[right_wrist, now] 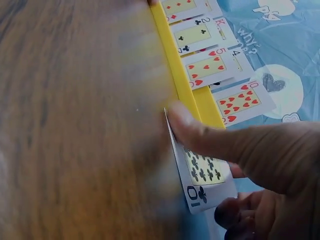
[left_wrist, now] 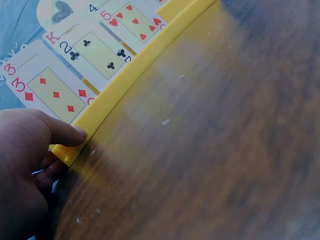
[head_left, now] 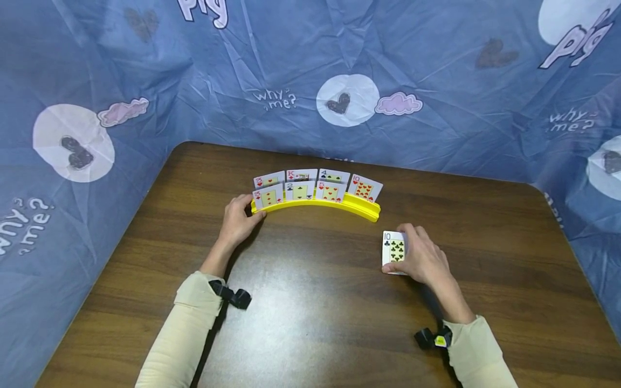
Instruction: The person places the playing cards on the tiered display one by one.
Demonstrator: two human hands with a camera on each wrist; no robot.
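Observation:
A curved yellow card holder [head_left: 315, 203] stands on the table with two rows of playing cards upright in it. Its front row has the three of diamonds [head_left: 268, 197], the two of clubs [head_left: 299, 191] and the five of hearts [head_left: 331, 192]. Behind them show another red three, a king, a four and, at the right, the ten of hearts [head_left: 365, 188]. My left hand [head_left: 239, 220] grips the holder's left end, thumb on its front face. In my right hand [head_left: 423, 253] is the ten of clubs [right_wrist: 202, 170], held by its edges just right of the holder.
The brown wooden table [head_left: 310, 302] has a rounded far edge. Behind it hangs a blue printed cloth [head_left: 271, 54], which also runs down both sides. A black strap with a small camera [head_left: 230, 295] sits on each wrist.

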